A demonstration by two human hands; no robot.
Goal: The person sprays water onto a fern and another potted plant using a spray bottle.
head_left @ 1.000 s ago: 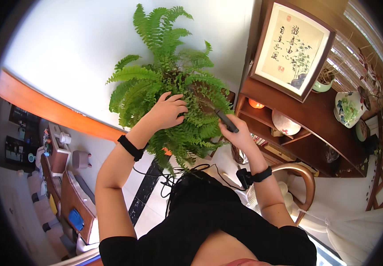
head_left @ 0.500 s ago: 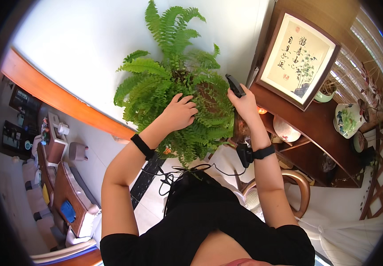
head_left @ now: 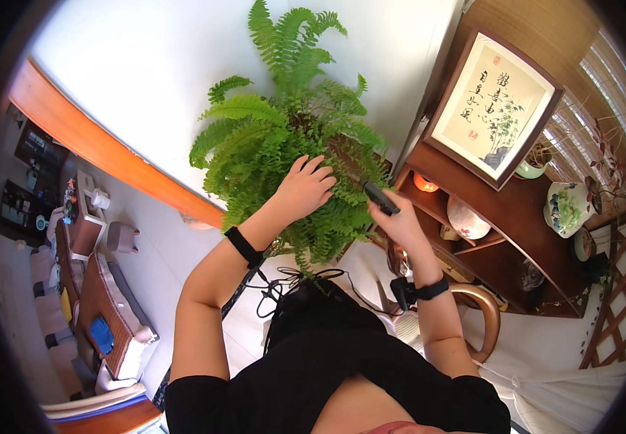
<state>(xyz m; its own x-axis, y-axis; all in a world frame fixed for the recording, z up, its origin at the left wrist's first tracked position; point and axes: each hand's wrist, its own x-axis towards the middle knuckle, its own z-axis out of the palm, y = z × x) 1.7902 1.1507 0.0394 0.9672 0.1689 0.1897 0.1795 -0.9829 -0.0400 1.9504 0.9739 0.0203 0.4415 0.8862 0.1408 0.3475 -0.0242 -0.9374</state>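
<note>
A bushy green fern (head_left: 255, 155) stands in front of me, its fronds spreading up the white wall and hanging toward me. My left hand (head_left: 303, 189) rests on the front fronds, palm down, with the fingers stretched and a little apart. In my right hand (head_left: 400, 220) is a black-handled tool (head_left: 380, 197), its narrow tip pointing up and left into the fern's right side. Leaves hide the tip, so its exact kind does not show. Part of a brown surface (head_left: 347, 152) shows among the fronds. Each wrist wears a black strap.
At right, a dark wooden shelf (head_left: 501, 213) carries a framed picture (head_left: 496, 108), a painted pot (head_left: 568, 210) and a round pale vase (head_left: 468, 217). Below my right forearm is a curved wooden chair arm (head_left: 488, 325). Black cords (head_left: 284, 286) hang before my waist. An orange ledge (head_left: 110, 145) runs along the left.
My right hand has come down and left, bringing the tool's tip in against the fronds. My left hand stays on the fern. The whole view has shifted slightly.
</note>
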